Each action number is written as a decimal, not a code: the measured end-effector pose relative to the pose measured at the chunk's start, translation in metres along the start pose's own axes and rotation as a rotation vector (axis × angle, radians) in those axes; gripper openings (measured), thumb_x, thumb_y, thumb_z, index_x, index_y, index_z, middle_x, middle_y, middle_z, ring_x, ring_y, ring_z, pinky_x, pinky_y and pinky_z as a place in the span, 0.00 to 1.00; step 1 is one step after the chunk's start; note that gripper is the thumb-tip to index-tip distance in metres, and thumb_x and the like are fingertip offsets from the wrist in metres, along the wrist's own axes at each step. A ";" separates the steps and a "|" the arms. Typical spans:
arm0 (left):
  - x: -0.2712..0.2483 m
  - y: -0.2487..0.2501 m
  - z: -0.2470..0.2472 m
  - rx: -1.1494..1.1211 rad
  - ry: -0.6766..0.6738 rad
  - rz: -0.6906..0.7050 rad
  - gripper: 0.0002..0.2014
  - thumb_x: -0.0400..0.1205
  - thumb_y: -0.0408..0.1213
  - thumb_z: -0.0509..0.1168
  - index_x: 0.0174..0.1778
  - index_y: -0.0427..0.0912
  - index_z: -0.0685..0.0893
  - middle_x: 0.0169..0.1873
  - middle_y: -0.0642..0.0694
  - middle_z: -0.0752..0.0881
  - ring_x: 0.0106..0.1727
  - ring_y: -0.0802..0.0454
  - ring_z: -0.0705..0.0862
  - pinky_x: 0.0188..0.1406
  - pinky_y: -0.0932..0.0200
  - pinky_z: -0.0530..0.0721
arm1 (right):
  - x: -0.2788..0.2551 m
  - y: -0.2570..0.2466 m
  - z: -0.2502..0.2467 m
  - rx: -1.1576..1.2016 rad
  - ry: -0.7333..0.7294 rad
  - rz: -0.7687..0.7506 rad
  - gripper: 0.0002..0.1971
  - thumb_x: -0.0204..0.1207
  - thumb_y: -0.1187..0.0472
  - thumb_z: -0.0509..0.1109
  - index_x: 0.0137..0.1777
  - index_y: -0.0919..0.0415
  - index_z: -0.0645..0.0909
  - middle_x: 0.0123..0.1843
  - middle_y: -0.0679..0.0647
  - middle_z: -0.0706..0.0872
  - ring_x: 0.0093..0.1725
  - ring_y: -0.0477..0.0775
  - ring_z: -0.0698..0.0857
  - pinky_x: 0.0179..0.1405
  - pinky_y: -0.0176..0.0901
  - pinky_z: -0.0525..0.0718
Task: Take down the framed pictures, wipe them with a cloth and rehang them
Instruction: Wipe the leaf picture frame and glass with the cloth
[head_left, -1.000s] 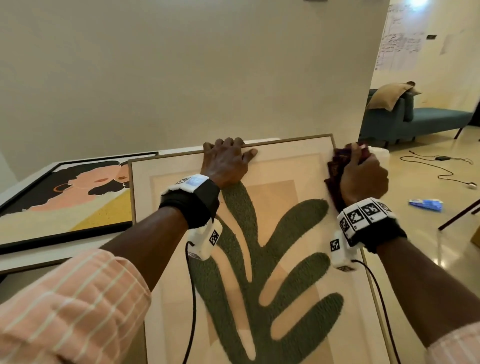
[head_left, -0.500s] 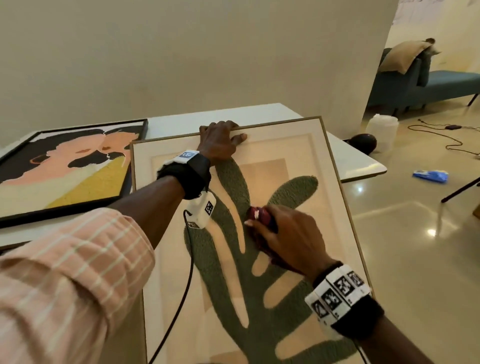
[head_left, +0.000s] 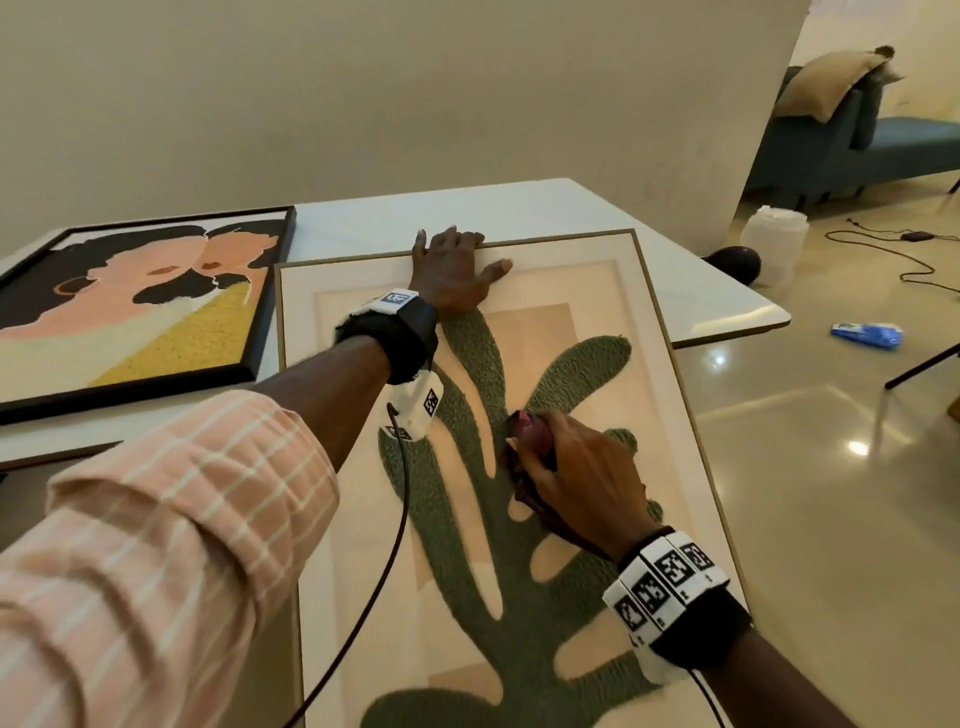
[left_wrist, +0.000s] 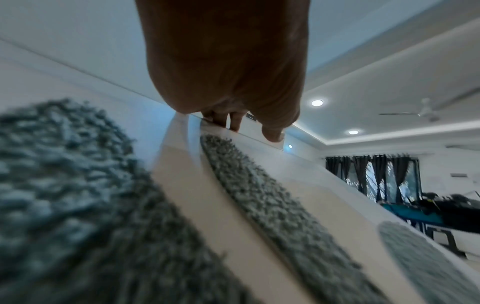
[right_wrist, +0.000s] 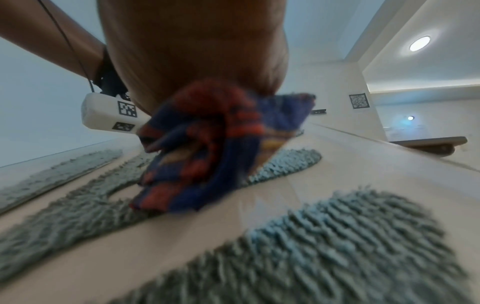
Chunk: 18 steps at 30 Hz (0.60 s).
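A large wood-framed picture (head_left: 597, 291) with a green leaf shape on beige leans with its top edge on the white table (head_left: 519, 202). My left hand (head_left: 451, 267) grips that top edge, fingers curled over it and thumb on the glass; the left wrist view shows the fingers (left_wrist: 228, 121) hooked over the rim. My right hand (head_left: 576, 473) holds a bunched red and blue cloth (head_left: 527, 431) against the glass at mid-picture. In the right wrist view the cloth (right_wrist: 207, 148) presses on the leaf print. A second, black-framed picture (head_left: 135, 306) of two faces lies flat on the table to the left.
A plain wall stands behind the table. On the shiny floor to the right lie a white jar (head_left: 774, 244), a dark round object (head_left: 732, 262), a blue packet (head_left: 865, 334) and a black cable (head_left: 904, 260). A teal sofa (head_left: 852, 145) with a tan cushion is at the far right.
My right hand has brought the cloth from the picture's top right corner down to its middle. The left hand has stayed on the top edge.
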<state>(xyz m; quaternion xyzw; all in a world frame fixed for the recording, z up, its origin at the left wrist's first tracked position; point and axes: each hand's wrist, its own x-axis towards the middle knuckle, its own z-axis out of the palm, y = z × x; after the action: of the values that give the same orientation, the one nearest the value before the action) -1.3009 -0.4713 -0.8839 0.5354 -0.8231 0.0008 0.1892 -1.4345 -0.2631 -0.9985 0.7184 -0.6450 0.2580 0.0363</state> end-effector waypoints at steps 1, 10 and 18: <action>-0.004 -0.001 0.005 0.033 -0.027 0.010 0.35 0.86 0.61 0.53 0.83 0.41 0.61 0.83 0.40 0.61 0.86 0.46 0.51 0.83 0.42 0.38 | 0.003 -0.001 0.000 -0.007 -0.009 0.015 0.19 0.84 0.42 0.57 0.63 0.53 0.76 0.48 0.47 0.86 0.36 0.47 0.83 0.37 0.39 0.82; -0.115 -0.030 0.028 -0.027 0.184 -0.073 0.33 0.85 0.56 0.57 0.82 0.40 0.63 0.85 0.41 0.56 0.86 0.45 0.49 0.83 0.37 0.43 | -0.029 -0.013 -0.009 -0.065 -0.020 -0.050 0.22 0.80 0.34 0.56 0.49 0.52 0.79 0.35 0.49 0.86 0.26 0.50 0.77 0.27 0.41 0.71; -0.256 -0.064 0.051 -0.038 0.380 -0.398 0.32 0.84 0.53 0.59 0.79 0.37 0.67 0.81 0.39 0.65 0.82 0.40 0.62 0.78 0.40 0.57 | -0.090 -0.048 -0.005 -0.116 -0.243 -0.192 0.36 0.74 0.26 0.59 0.23 0.59 0.72 0.18 0.49 0.73 0.19 0.51 0.75 0.22 0.40 0.71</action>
<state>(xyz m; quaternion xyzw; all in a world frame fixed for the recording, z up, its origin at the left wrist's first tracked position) -1.1691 -0.2831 -1.0243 0.6734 -0.6512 0.0483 0.3467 -1.3934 -0.1712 -1.0187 0.7992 -0.5870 0.1270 0.0239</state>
